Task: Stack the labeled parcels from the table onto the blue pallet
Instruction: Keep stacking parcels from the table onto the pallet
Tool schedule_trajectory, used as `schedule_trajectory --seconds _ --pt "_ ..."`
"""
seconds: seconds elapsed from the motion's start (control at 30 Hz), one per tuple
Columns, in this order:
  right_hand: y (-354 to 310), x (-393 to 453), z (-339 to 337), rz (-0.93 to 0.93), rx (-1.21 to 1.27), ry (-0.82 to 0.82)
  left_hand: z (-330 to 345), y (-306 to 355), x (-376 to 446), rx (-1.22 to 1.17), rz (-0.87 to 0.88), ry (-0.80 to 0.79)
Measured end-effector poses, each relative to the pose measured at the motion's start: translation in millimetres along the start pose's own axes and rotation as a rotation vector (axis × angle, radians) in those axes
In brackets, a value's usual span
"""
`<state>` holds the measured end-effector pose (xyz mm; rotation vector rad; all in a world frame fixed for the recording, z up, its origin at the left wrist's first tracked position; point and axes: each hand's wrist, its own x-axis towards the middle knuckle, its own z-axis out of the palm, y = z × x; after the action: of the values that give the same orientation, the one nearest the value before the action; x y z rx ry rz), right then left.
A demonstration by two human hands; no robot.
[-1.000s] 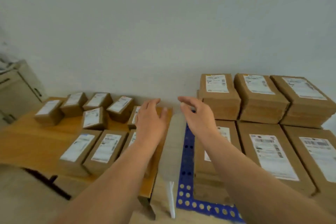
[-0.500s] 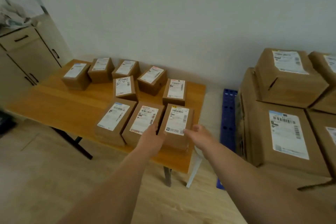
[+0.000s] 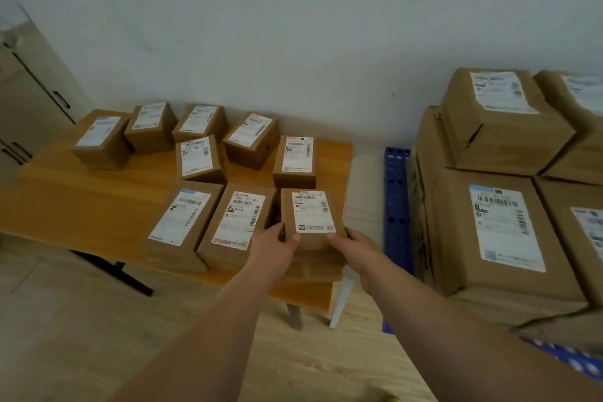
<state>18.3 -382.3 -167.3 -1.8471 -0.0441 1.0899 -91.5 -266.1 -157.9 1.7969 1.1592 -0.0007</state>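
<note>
Nine labeled parcels sit on the wooden table (image 3: 81, 202): four along the back, two in the middle, three at the front edge. The front middle parcel (image 3: 236, 225) has a label reading "900 111 401". The left hand (image 3: 272, 246) and right hand (image 3: 354, 250) grasp the front right parcel (image 3: 311, 219) at its near corners, thumbs on top; its underside seems to rest on another box, though blur makes that unsure. Right of the table, the blue pallet (image 3: 396, 206) carries at least five larger labeled cartons (image 3: 489, 232), stacked in two layers; their print is unreadable.
</note>
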Motion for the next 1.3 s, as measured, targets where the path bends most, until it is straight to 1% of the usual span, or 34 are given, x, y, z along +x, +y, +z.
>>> schedule_trajectory --seconds 0.03,0.1,0.2,0.27,0.33,0.43,0.53,0.63,0.77,0.9,1.17,1.3 --pt "-3.6 -5.4 -0.7 -0.022 0.026 0.024 -2.9 7.3 -3.0 -0.035 0.011 0.019" --pt "-13.8 -18.4 -3.1 -0.113 0.062 0.081 -10.3 24.7 -11.6 -0.181 0.049 0.041" --pt "-41.7 -53.8 -16.5 -0.392 0.132 0.117 -24.1 61.7 -34.5 -0.382 0.169 0.101" --pt "-61.3 -84.0 -35.0 -0.556 0.16 0.162 -29.8 91.1 -53.6 -0.439 0.278 0.124" --pt "-73.1 -113.6 -59.7 -0.668 0.181 0.25 -25.6 122.0 -73.7 -0.491 0.387 0.108" --pt "-72.7 -150.7 -95.3 -0.735 0.236 0.408 -3.3 157.3 -108.4 -0.472 0.519 0.07" --pt "-54.8 -174.2 -123.3 -0.753 0.309 0.546 24.8 170.3 -139.1 -0.434 0.567 0.014" --pt "-26.7 -181.8 -145.7 -0.692 0.364 0.61 53.1 171.2 -159.9 -0.368 0.566 -0.037" --pt "7.0 -187.7 -177.6 -0.617 0.422 0.603 96.8 171.7 -176.7 -0.309 0.567 -0.069" --pt "29.2 -183.9 -207.7 -0.557 0.388 0.541 128.4 173.2 -185.1 -0.309 0.501 -0.074" --pt "35.2 -173.6 -231.9 -0.481 0.309 0.428 145.4 176.0 -178.6 -0.301 0.448 -0.113" --pt "33.6 -173.1 -241.1 -0.453 0.269 0.418 146.7 178.1 -173.3 -0.304 0.435 -0.121"
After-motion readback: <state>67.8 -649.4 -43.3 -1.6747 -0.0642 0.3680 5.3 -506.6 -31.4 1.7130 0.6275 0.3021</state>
